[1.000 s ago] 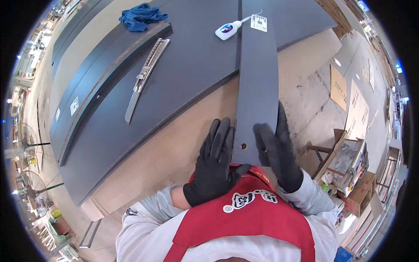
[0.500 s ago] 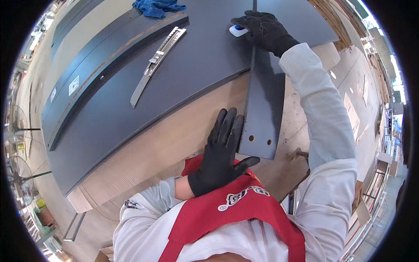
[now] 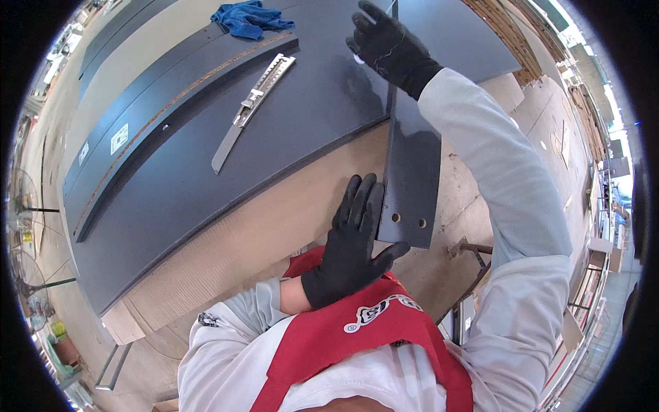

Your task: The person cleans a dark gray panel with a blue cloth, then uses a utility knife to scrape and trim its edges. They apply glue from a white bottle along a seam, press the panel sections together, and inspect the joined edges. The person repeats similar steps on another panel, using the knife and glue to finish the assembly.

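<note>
My right hand, in a black glove, reaches to the far part of a narrow dark grey board. Beneath its fingers a small bit of a white object shows; most of it is covered by the hand, and its kind cannot be made out. My left hand, also gloved in black, lies palm down with fingers outstretched by the board's near left edge, thumb toward its end. Two round holes mark the near end of this board, which has a glossy, wet-looking patch.
Left of the board lies a large dark grey panel with corrugated cardboard under it. On the panel are a metal drawer slide, a long edged board and a blue cloth. A metal bar juts out at right.
My right hand has moved a little left and farther away, and the white object shows less beneath it. The left hand stays almost in place by the board's edge.
</note>
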Demonstrator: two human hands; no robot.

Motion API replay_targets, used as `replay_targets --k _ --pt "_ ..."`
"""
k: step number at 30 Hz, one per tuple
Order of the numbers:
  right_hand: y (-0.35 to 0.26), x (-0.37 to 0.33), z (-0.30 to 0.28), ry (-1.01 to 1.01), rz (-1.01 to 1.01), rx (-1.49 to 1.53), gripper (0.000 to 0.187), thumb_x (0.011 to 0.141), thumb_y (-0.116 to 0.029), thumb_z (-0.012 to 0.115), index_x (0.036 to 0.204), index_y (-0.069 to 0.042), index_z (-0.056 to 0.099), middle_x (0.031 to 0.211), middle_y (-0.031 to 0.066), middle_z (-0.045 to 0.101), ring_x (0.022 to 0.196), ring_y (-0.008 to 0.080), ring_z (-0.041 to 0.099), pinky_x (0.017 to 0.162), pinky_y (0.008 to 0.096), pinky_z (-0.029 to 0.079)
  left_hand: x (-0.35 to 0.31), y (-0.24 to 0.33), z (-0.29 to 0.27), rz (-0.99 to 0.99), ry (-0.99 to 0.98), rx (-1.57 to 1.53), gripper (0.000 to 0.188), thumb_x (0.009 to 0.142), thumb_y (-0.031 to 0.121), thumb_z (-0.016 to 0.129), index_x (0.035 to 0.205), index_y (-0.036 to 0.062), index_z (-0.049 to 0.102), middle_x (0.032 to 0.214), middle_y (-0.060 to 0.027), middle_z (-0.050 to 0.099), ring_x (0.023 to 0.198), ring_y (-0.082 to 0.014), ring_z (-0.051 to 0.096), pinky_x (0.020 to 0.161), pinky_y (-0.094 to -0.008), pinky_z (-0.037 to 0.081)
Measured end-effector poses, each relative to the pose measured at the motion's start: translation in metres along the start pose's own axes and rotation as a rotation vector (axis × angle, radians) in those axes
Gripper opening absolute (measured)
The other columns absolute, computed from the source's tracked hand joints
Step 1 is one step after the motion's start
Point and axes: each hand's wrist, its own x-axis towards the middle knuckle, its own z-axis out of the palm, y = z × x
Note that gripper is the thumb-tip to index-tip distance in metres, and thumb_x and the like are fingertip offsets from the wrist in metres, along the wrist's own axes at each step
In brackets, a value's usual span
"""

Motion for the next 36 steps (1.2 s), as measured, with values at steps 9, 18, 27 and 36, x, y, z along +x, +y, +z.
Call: replay_targets --k 9,18,27,36 --pt "-0.014 0.007 -0.004 -0.206 -0.040 -0.018 0.048 0.082 -0.005 0.055 0.128 -0.008 0.045 0.115 0.0099 0.056 0.106 0.0221 0.053 0.106 0.0355 0.036 0.000 0.002 0.001 -0.032 -0.009 0.007 0.087 0.074 0.031 0.073 0.138 -0.0055 0.026 0.143 -0.0282 0.025 0.135 -0.0456 0.021 0.109 -0.0499 0.023" --pt "-0.022 0.011 0.033 0.118 0.068 0.391 0.019 0.073 -0.008 0.058 0.091 -0.010 0.065 0.105 0.0104 0.063 0.118 0.0251 0.051 0.112 0.0435 0.029 -0.002 0.003 0.006 -0.029 0.008 0.013 0.089 0.077 0.037 0.069 0.141 -0.0036 0.024 0.146 -0.0255 0.023 0.138 -0.0431 0.017 0.110 -0.0487 0.022" --pt "-0.031 0.084 0.028 0.151 0.125 0.528 0.030 0.078 -0.019 0.057 0.104 -0.006 0.063 0.123 0.0092 0.056 0.123 0.0218 0.047 0.113 0.0387 0.028 -0.003 0.001 0.006 0.021 0.060 0.045 0.089 0.076 0.034 0.072 0.141 -0.0034 0.025 0.145 -0.0250 0.027 0.136 -0.0437 0.022 0.108 -0.0493 0.025" --pt "-0.020 0.075 0.022 0.522 -0.126 0.446 0.043 0.077 -0.021 0.063 0.118 -0.011 0.056 0.125 0.0017 0.053 0.113 0.0199 0.051 0.088 0.0341 0.046 -0.003 -0.001 0.009 0.030 0.117 0.005 0.087 0.075 0.035 0.073 0.140 -0.0014 0.029 0.144 -0.0246 0.030 0.135 -0.0438 0.025 0.107 -0.0487 0.029"
